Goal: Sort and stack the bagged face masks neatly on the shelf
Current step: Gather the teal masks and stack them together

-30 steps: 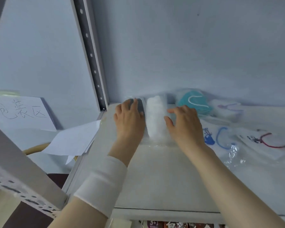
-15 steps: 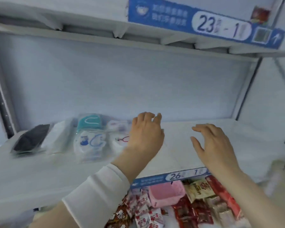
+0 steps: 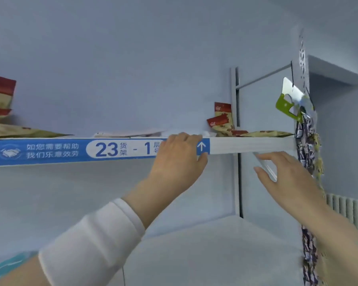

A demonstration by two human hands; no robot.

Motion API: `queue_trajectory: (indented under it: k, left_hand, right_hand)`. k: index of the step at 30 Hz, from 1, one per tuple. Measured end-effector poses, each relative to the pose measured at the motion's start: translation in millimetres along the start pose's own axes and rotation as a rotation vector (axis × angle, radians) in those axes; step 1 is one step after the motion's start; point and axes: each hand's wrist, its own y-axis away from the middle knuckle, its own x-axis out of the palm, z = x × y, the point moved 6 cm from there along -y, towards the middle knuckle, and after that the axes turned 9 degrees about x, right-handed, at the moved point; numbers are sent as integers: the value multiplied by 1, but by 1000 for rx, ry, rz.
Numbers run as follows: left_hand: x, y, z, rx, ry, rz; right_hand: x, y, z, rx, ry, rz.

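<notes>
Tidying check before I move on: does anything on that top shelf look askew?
Yes. On the upper shelf, the snack bags by the right post lean crookedly, and another bag lies flat beside them.

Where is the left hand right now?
Head view, centre: the left hand is on the upper shelf, fingers curled over its front edge at the blue 23-1 label's right end, left of the right hand.

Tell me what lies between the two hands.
Head view: only bare grey shelf edge and the upright post lie between left hand and right hand.
</notes>
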Motion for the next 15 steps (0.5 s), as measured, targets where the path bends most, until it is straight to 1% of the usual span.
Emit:
queue_trajectory:
  k: [2, 4, 7, 10, 12, 15]
  left_hand:
    - [-2, -25, 16, -35, -47, -7]
    - [-3, -48, 37, -97, -39, -7]
    - [-3, -84, 71, -194, 0, 9]
    - [-2, -128, 96, -265, 3, -21]
    - [5, -159, 108, -289, -19, -32]
    - [29, -200, 127, -319, -96, -5]
  right_hand:
    - [3, -39, 4, -49, -39, -42]
    - [14, -79, 10, -65, -77, -54]
    - [43, -137, 17, -41, -163, 14]
    - [82, -193, 14, -17, -253, 177]
    - [111, -225, 12, -5, -272, 297]
    - [161, -259, 12, -72, -240, 588]
